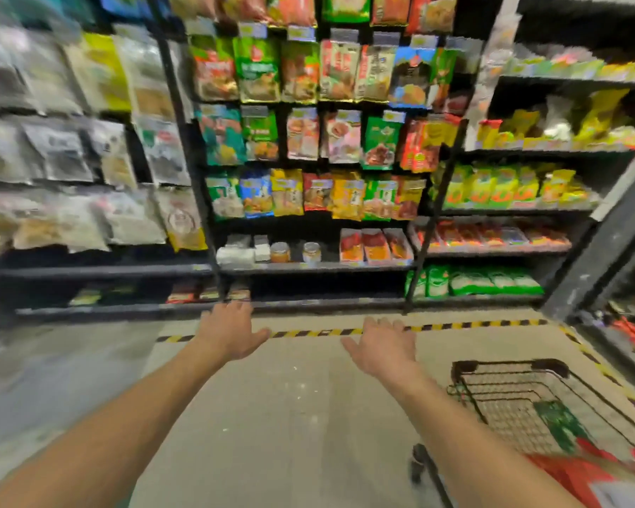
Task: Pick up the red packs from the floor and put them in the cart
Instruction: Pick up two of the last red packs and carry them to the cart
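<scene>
Head view: both hands empty, left hand [231,333] and right hand [384,344] fingers spread apart. Red packs [580,474] lay in cart [510,364]; none seen on floor [290,397] beside cart. Task judged near done.

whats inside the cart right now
The cart holds red packs at its near end with a green pack lying beside them. The far end shows bare wire mesh. Anything under the packs is covered, and the frame cuts off the near corner.

Both arms reach toward 12 o'clock; left hand [229,333] and right hand [384,346] flat, palms down, empty.
</scene>
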Tool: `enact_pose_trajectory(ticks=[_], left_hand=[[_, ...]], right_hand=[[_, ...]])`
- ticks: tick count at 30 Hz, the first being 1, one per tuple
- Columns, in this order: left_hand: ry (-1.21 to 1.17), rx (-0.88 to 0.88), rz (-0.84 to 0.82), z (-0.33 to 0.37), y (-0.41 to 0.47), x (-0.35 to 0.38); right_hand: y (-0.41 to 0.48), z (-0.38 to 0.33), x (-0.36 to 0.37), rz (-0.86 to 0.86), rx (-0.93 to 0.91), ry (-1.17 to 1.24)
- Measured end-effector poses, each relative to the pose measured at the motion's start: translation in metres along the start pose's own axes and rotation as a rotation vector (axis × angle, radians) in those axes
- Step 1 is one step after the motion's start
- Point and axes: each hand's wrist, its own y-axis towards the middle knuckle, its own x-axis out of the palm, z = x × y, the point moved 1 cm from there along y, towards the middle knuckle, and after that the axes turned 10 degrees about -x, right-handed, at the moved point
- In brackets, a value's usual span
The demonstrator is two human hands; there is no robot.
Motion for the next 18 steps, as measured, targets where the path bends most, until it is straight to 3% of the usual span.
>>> enact_pose_trajectory(ticks=[9,18], left_hand=[[-0.115,-0.493,-0.049,-0.329,-0.074,0.04],[-0.297,-0.962,-0.136,-0.51,-0.184,0.106]], right_hand=[[0.008,-0.331,0.034,-0.107,-0.478,-0.157],[-0.009,-0.564,0.093,-0.148,-0.932,-0.326]])
